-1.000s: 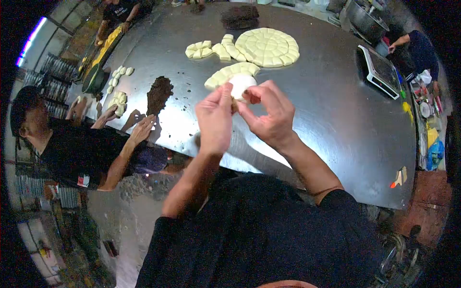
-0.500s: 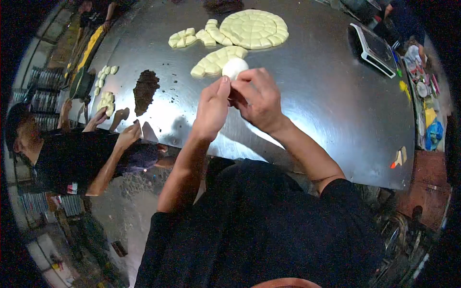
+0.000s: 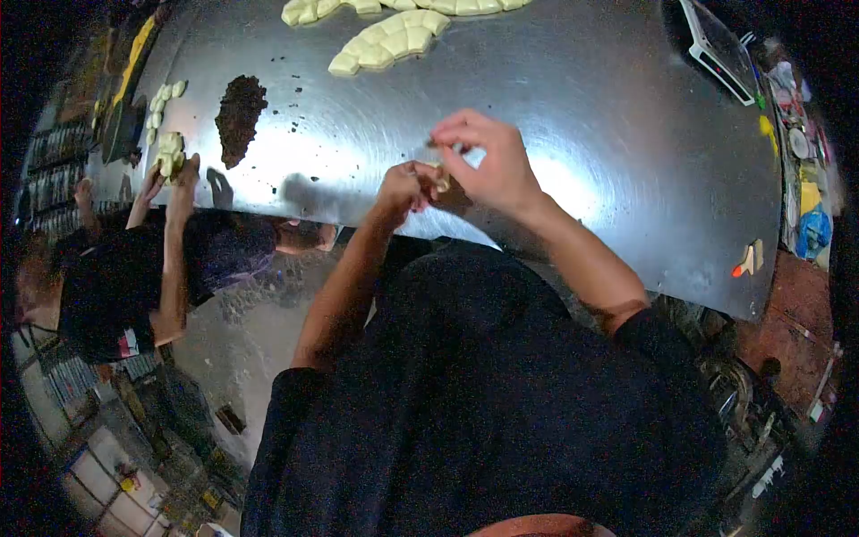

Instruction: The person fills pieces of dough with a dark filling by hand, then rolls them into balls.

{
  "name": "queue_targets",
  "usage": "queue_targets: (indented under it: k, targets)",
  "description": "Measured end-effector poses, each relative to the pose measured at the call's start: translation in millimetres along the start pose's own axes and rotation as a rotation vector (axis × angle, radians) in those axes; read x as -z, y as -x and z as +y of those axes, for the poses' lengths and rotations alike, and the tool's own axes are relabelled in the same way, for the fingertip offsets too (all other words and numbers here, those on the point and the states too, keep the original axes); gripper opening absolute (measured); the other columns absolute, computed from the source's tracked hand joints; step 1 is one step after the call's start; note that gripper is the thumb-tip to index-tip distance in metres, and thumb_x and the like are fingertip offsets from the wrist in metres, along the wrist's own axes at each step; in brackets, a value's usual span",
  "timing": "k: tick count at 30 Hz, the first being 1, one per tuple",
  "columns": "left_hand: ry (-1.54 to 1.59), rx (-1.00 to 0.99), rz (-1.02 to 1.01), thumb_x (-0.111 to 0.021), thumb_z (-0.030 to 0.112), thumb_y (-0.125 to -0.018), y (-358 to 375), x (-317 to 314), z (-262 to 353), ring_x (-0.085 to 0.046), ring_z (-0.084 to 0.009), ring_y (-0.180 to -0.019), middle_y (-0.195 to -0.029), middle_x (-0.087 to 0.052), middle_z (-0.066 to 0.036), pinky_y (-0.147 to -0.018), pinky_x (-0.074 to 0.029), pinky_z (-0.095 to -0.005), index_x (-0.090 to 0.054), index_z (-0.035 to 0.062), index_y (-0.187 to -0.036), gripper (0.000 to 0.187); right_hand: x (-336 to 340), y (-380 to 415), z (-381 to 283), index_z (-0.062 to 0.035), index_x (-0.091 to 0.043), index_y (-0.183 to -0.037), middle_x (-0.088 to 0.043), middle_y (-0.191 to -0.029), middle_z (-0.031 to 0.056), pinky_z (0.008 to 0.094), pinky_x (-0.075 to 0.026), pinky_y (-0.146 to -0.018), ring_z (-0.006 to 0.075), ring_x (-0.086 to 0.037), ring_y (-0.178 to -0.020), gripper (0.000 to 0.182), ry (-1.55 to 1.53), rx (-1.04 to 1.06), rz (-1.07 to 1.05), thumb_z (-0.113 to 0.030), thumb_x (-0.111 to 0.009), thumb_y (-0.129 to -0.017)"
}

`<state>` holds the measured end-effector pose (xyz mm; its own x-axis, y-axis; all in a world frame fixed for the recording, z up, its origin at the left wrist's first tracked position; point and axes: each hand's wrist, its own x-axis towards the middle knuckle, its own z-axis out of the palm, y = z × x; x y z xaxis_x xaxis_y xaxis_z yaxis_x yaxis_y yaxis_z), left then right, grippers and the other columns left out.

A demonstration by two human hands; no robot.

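Observation:
My left hand (image 3: pixel 407 190) is curled round a small pale piece of dough (image 3: pixel 441 180), partly hidden by the fingers. Just above and to the right, my right hand (image 3: pixel 492 161) has its fingertips pinched, with a small dark bit at them that is too blurred to name. Both hands are over the metal table (image 3: pixel 617 188), near its front edge. A slab of pale dough scored into pieces (image 3: pixel 394 40) lies beyond them, with more dough (image 3: pixel 331 7) at the top edge. A dark crumbly mass (image 3: pixel 241 121) lies to the left.
At the left, a co-worker's hands (image 3: pixel 185 172) hold a cluster of dough pieces (image 3: pixel 170 154), near a row of small pieces (image 3: pixel 157 109). A white-framed device (image 3: pixel 716 58) stands at the back right. A small tool with an orange tip (image 3: pixel 748 259) lies near the right corner.
My hands have drawn apart, and the round white piece between them now shows only as a small bit at my left hand. The table's contents sit higher in view. The co-worker's hands have come together.

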<state>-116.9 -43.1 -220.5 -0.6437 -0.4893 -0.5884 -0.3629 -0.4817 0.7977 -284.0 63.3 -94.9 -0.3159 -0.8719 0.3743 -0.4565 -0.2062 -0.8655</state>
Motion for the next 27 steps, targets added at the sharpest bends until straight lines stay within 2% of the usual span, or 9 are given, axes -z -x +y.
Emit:
queue_targets:
  k: [2, 5, 9, 10, 13, 16, 17, 20, 27]
  targets:
    - [-0.293, -0.040, 0.384, -0.078, 0.027, -0.080, 2.5, -20.5, 3.1, -0.046, -0.0128, -0.041, -0.063, -0.059, -0.006, -0.037, -0.035, -0.0272, -0.057, 0.0025, -0.084, 0.032, 2.6, -26.4, -13.1, -0.0021, -0.070, -0.098, -0.067, -0.102, 0.0116, 0.0311, -0.050, -0.080, 0.0243, -0.065, -0.091, 0.016, -0.059, 0.076, 0.054, -0.009, -0.064, -0.084]
    - [-0.161, -0.042, 0.458, -0.082, 0.026, -0.076, 0.0, -9.0, -23.8, -0.045, -0.0105, -0.042, -0.061, -0.055, -0.003, -0.039, -0.035, -0.0255, -0.058, 0.0033, -0.082, 0.034, 7.9, -69.7, -39.3, -0.0048, -0.067, -0.110, -0.063, -0.114, 0.0125, 0.0369, -0.043, -0.094, 0.0269, -0.058, -0.106, 0.027, 0.020, 0.318, 0.206, -0.020, -0.061, -0.089]
    - [0.235, -0.068, 0.561, -0.051, 0.046, -0.096, 28.9, 17.9, -25.1, -0.040, -0.0106, -0.038, -0.055, -0.049, -0.002, -0.034, -0.030, -0.0258, -0.059, 0.0034, -0.082, 0.046, -71.2, -57.5, 6.7, -0.0113, -0.054, -0.132, -0.044, -0.142, 0.0136, 0.0560, -0.024, -0.109, 0.0357, -0.038, -0.131, 0.048, 0.471, 0.329, 0.227, -0.036, -0.054, -0.091]
    - [0.444, -0.070, 0.678, -0.039, 0.051, -0.100, 34.1, 19.4, -21.5, -0.037, -0.0108, -0.035, -0.053, -0.048, -0.002, -0.032, -0.028, -0.0263, -0.059, 0.0037, -0.081, 0.055, -109.3, -17.1, 56.9, -0.0124, -0.052, -0.133, -0.039, -0.146, 0.0138, 0.0612, -0.021, -0.108, 0.0382, -0.032, -0.135, 0.050, 0.562, 0.273, 0.027, -0.037, -0.054, -0.090]
    - [0.221, -0.083, 0.699, -0.038, 0.059, -0.097, 65.9, 58.5, -37.0, -0.054, -0.0154, -0.053, -0.065, -0.059, -0.007, -0.048, -0.042, -0.0284, -0.064, -0.0021, -0.100, 0.066, -135.5, -2.3, 76.7, -0.0119, -0.051, -0.134, -0.034, -0.150, 0.0152, 0.0687, -0.017, -0.105, 0.0408, -0.025, -0.139, 0.052, 0.502, 0.177, -0.202, -0.038, -0.054, -0.089]
    - [0.198, -0.127, 0.909, -0.046, 0.049, -0.098, 91.2, 78.2, -58.0, -0.052, -0.0137, -0.052, -0.068, -0.058, -0.004, -0.049, -0.041, -0.0273, -0.060, -0.0014, -0.113, 0.054, -131.4, 1.4, 126.9, -0.0054, -0.061, -0.122, -0.056, -0.130, 0.0179, 0.0442, -0.033, -0.108, 0.0362, -0.044, -0.129, 0.040, 0.288, -0.115, -0.267, -0.030, -0.056, -0.091]
    - [0.243, -0.173, 0.947, -0.046, 0.049, -0.098, 103.3, 81.8, -65.1, -0.049, -0.0129, -0.049, -0.064, -0.055, -0.003, -0.047, -0.039, -0.0274, -0.058, 0.0012, -0.105, 0.049, -115.1, -0.5, 118.3, -0.0063, -0.067, -0.107, -0.059, -0.125, 0.0159, 0.0445, -0.040, -0.101, 0.0377, -0.047, -0.124, 0.029, -0.015, -0.372, -0.268, -0.029, -0.060, -0.090]
    - [0.388, -0.250, 0.899, -0.044, 0.054, -0.098, 130.3, 90.9, -91.5, -0.040, -0.0115, -0.040, -0.053, -0.045, -0.001, -0.038, -0.031, -0.0285, -0.052, 0.0082, -0.077, 0.051, -61.4, 7.1, 94.3, -0.0100, -0.059, -0.109, -0.061, -0.116, 0.0161, 0.0419, -0.046, -0.092, 0.0354, -0.053, -0.115, 0.027, 0.257, -0.031, -0.652, -0.025, -0.063, -0.087]
    - [0.576, 0.051, 0.954, -0.042, 0.047, -0.101, 143.0, 99.2, -132.8, -0.040, -0.0123, -0.041, -0.054, -0.045, -0.001, -0.039, -0.031, -0.0285, -0.054, 0.0082, -0.079, 0.046, -58.6, -45.2, 64.7, -0.0080, -0.052, -0.103, -0.065, -0.087, 0.0189, 0.0441, -0.048, -0.069, 0.0359, -0.064, -0.083, 0.043, 0.298, -0.441, -1.045, -0.031, -0.074, -0.074]
